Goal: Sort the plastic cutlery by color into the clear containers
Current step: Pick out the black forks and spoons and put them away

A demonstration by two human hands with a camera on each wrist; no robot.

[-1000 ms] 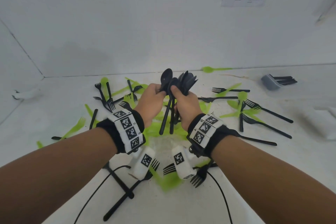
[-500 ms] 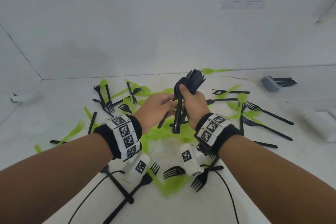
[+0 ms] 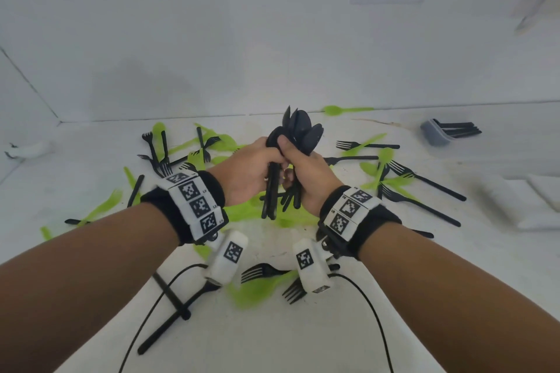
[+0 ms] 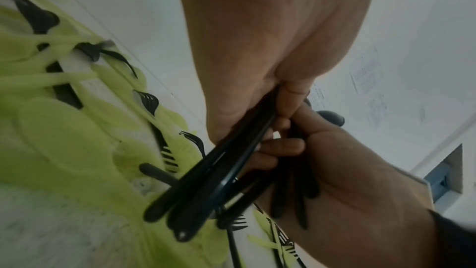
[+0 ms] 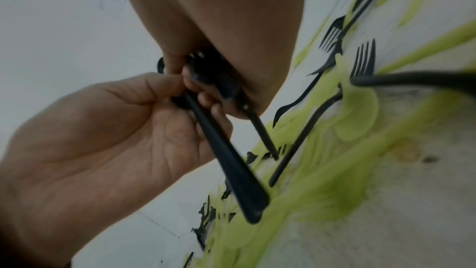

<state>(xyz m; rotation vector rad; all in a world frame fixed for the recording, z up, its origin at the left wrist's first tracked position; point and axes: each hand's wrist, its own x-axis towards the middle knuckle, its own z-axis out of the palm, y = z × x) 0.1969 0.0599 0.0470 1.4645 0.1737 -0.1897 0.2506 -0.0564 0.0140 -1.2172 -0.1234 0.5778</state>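
On the left of the white surface (image 3: 91,327), loose black plastic forks (image 3: 157,151) and lime-green plastic spoons and forks (image 3: 104,206) were seen scattered and overlapping, well apart from any container. The left hand (image 3: 247,172) was raised over the middle of the pile, its fingers curled round the handles of a bundle of black plastic spoons (image 3: 298,130), whose bowls were fanned upward. The right hand (image 3: 306,174) was closed on the same bundle from the other side, thumb pressed just under the bowls, so the bundle was shared between both hands above the surface. It was judged that the spoons were being gathered and squared up; the step would be done well if the handles were aligned and nested into one tight stack before being handed to a single hand, since a splayed handle could slip out. Farther right, more black forks lay among green pieces, and a clear plastic container (image 3: 435,133) already holding black cutlery was seen near the back wall, the likely place for the bundle.
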